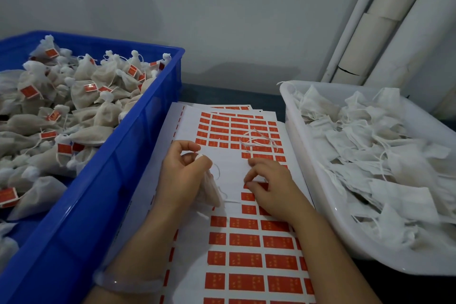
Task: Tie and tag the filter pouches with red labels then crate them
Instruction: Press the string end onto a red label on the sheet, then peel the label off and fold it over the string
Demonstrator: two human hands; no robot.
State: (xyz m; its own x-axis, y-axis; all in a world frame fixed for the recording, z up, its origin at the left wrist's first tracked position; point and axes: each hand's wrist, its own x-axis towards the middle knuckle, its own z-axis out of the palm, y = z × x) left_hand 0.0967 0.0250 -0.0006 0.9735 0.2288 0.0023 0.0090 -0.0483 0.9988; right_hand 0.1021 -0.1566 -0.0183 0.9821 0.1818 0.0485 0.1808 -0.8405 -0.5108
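My left hand (181, 175) grips a white filter pouch (211, 192) by its neck, and the pouch hangs down onto the label sheet. Its thin string loops out to the right. My right hand (270, 186) rests on the sheet of red labels (246, 239), its fingertips picking at one red label (256, 184) at the edge of a peeled patch. The blue crate (118, 155) on the left holds several tied pouches with red tags. A white tray (311, 180) on the right holds several untied pouches.
More label sheets lie stacked under the top one, reaching back toward the wall. Loose white string (259, 142) lies on the far part of the sheet. White pipes (385, 20) run up the wall at the right. A pale bangle (128, 281) circles my left wrist.
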